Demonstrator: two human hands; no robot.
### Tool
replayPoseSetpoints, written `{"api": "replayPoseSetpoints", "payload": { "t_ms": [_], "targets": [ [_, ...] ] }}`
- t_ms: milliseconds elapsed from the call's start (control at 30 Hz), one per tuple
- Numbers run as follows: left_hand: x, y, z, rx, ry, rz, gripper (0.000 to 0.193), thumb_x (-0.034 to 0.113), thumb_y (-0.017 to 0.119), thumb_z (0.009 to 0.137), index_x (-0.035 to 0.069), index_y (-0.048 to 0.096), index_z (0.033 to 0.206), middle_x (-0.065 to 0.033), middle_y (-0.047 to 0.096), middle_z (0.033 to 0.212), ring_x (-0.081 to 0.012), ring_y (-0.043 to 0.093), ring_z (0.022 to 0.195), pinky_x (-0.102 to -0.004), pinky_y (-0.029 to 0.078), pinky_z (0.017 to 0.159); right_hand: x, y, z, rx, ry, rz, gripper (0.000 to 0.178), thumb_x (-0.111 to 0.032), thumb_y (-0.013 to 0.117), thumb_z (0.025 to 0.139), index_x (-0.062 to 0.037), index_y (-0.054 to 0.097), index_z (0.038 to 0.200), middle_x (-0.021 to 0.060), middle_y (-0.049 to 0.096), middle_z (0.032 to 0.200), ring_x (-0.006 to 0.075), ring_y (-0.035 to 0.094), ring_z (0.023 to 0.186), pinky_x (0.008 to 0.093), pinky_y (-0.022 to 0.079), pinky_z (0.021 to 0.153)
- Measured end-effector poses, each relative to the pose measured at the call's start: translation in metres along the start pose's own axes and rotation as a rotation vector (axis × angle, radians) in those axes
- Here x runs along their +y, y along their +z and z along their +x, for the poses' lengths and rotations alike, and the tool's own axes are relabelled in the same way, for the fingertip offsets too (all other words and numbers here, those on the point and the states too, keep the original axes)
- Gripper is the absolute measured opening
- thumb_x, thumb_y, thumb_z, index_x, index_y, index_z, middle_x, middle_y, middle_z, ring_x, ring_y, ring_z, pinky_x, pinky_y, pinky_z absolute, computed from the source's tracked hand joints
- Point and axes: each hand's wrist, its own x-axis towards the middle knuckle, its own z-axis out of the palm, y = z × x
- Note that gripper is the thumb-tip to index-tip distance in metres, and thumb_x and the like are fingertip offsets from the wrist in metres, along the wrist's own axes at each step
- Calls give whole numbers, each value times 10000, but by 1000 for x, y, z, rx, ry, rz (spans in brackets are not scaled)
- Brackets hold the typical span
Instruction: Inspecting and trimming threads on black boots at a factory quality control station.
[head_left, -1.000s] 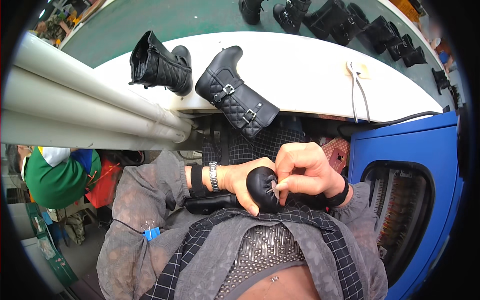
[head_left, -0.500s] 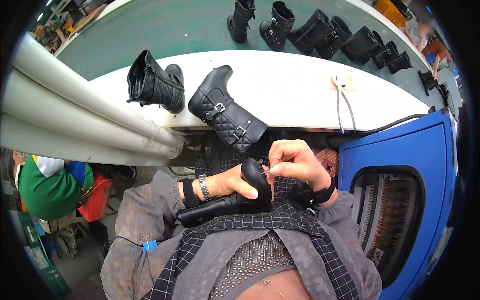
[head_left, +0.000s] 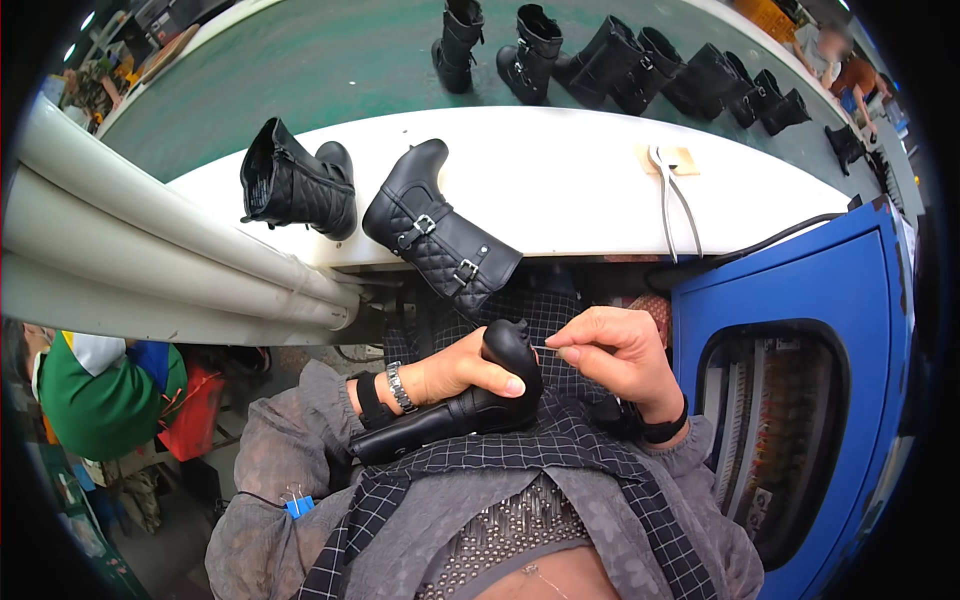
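My left hand (head_left: pixel 462 368) grips a black boot (head_left: pixel 512 352) lying across my lap, its thumb over the foot part and its fingers mostly hidden behind. The boot's shaft points to the lower left. Just right of the boot, my right hand (head_left: pixel 622 362) pinches a thin, pale strand (head_left: pixel 546 348) between thumb and forefinger; the strand runs to the boot, and its exact kind is too small to make out. A quilted black boot (head_left: pixel 440 235) with two silver buckles lies on its side at the white bench edge, and another black boot (head_left: pixel 300 185) stands to its left.
Pincers (head_left: pixel 665 195) with long handles rest at the white bench's (head_left: pixel 560 185) right side. Several black boots (head_left: pixel 610 65) stand along the green belt (head_left: pixel 300 70). White pipes (head_left: pixel 180 240) flank me on the left, a blue cabinet (head_left: pixel 800 275) on the right. Other people are farther off.
My right hand has drawn away from the boot to the right, with the thin strand stretched between them. My left hand keeps its hold. The whole view has shifted slightly.
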Motion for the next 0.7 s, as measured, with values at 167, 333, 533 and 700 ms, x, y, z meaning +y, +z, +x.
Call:
{"api": "replayPoseSetpoints", "payload": {
  "t_ms": [167,333,533,700],
  "targets": [
    [3,3,1,18,-8,35,464,198,769,652,5,583,1031,-132,649,967,-225,623,936,-344,473,884,-9,0,-2,-3,-74,-118,202,58,625,787,3,715,959,84,704,840,141,648,721,239,493,621],
    [2,4,3,-6,-20,40,466,201,769,657,5,584,1038,-125,650,967,-216,618,931,-340,470,884,-9,-2,-4,4,-70,-125,205,53,627,785,-2,716,961,84,701,835,139,645,712,240,491,617],
    [6,8,2,31,-39,53,443,183,767,668,14,590,1037,-91,645,975,-176,603,936,-314,462,885,-30,1,-6,22,48,-184,165,38,625,786,3,708,925,90,675,782,144,633,673,249,484,592],
    [9,12,1,93,-57,197,415,185,774,681,29,601,1025,-21,619,933,-108,562,875,-266,450,826,-41,3,-6,59,-31,-379,147,45,627,762,7,695,887,102,647,729,188,631,624,275,490,564]
  ]
}}
